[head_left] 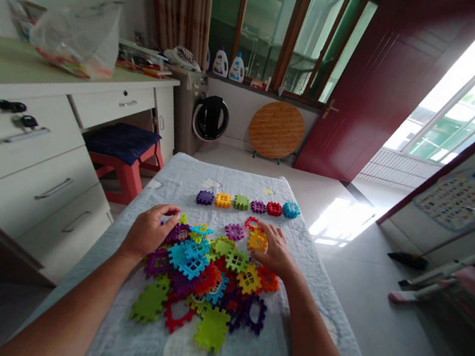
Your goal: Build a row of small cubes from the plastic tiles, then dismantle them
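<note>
A heap of colourful plastic interlocking tiles with toothed edges lies on the cloth-covered table. It includes blue tiles (190,257), a green tile (213,327) and a purple tile (158,262). My left hand (147,231) rests at the heap's left edge, fingers curved and thumb apart, with nothing seen between them. My right hand (275,251) has its thumb and fingers around a yellow-orange tile (257,241) at the heap's right side. Beyond its fingertips lies a small red ring-like piece (252,223). A loose purple tile (234,231) sits just left of it.
Several assembled blocks stand in a row across the far part of the table, from a dark purple block (205,197) to a blue block (291,209). A pale patterned cloth (115,334) covers the table. A red stool (124,159) and white desk (42,170) are at the left.
</note>
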The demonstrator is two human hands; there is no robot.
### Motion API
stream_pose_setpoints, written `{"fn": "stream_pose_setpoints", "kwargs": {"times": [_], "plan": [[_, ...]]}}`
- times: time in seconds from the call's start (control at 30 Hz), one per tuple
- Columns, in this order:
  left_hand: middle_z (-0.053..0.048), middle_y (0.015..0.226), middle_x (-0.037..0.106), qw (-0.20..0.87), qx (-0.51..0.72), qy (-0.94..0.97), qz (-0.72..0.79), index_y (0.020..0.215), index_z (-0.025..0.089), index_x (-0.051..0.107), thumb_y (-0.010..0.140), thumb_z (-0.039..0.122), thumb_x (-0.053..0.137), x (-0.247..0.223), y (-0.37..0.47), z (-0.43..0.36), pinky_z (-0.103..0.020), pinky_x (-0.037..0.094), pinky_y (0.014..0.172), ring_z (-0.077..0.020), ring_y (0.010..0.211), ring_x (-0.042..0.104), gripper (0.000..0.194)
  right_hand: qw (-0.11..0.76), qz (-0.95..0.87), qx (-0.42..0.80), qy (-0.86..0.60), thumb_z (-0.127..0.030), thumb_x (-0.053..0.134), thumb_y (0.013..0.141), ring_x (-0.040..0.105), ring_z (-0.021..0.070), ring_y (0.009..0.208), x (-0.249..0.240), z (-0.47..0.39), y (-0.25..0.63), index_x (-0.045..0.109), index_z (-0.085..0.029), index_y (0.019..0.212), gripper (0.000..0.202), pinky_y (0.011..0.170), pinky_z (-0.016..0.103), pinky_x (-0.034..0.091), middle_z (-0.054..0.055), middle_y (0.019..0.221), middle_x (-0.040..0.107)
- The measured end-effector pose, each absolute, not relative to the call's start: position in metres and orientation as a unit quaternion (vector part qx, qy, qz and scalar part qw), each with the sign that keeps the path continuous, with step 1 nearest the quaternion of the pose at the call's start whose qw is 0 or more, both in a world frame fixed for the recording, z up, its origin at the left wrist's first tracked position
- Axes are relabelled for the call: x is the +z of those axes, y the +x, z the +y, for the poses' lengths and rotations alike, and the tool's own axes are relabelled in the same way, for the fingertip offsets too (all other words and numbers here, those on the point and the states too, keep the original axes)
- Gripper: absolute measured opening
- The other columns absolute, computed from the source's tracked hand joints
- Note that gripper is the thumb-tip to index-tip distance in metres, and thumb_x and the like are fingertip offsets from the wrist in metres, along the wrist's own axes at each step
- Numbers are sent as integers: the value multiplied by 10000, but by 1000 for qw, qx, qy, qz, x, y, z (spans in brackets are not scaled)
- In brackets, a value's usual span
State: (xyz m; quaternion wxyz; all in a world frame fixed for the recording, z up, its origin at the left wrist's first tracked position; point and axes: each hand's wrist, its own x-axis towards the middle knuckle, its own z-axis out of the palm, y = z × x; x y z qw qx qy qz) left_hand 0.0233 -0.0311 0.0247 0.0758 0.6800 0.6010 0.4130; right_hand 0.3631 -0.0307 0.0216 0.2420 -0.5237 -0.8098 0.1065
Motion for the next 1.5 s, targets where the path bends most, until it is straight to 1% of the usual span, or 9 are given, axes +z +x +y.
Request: {"fn": "stream_pose_setpoints", "kwargs": {"times": [0.13,0.33,0.6,0.73,0.9,1.03,1.23,1.37,1.5], "plan": [[-57,957,729,74,415,682,598,924,194,671,823,431,493,24,23,-31,-320,508,893,-215,909,676,313,202,-811,108,-538,-226,642,684,459,256,1061,20,-31,363,536,-232,1259,584,961,413,353,74,1162,543],[-59,968,725,78,412,685,596,947,185,671,830,433,494,22,23,-30,-316,505,891,-214,918,674,326,201,-803,114,-549,-244,655,691,473,252,1027,15,-29,367,539,-242,1245,566,946,406,356,63,1096,552],[-58,965,725,81,416,683,595,941,186,669,829,417,499,23,22,-30,-326,502,897,-214,918,671,307,307,-798,116,-505,-229,634,719,528,240,1013,25,-28,356,512,-220,1210,506,916,400,410,73,1081,570],[-63,978,719,83,421,681,593,953,182,666,840,415,493,23,22,-30,-330,495,906,-214,944,665,312,309,-819,116,-469,-225,640,724,550,239,1016,37,-15,340,532,-205,1176,465,915,400,417,80,1075,610],[-58,968,720,83,418,687,588,946,188,664,840,412,499,23,23,-31,-322,503,888,-211,931,667,297,271,-843,119,-450,-240,689,697,550,252,1071,43,17,304,548,-192,1177,503,939,398,408,97,1144,617],[-56,971,716,86,423,688,584,956,189,659,843,383,499,23,22,-31,-314,504,875,-203,929,664,276,211,-857,124,-453,-218,702,679,565,238,1053,39,36,274,569,-153,1146,491,934,350,407,108,1130,633],[-63,980,712,95,425,689,579,952,188,654,846,375,499,24,24,-31,-325,500,877,-204,945,656,265,96,-858,102,-493,-335,695,707,589,254,986,37,42,257,590,-163,1157,493,841,328,415,104,1079,668],[-63,981,713,107,418,693,578,941,194,652,842,358,499,25,27,-33,-331,501,877,-204,946,655,246,80,-855,78,-506,-418,685,719,587,272,991,40,43,256,590,-180,1190,536,810,333,405,109,1055,674],[-61,976,712,113,418,688,582,932,196,651,836,350,505,28,29,-35,-330,507,874,-204,936,657,232,62,-859,71,-503,-409,699,701,585,266,999,42,45,253,603,-201,1173,525,822,328,396,96,1078,673]]}}
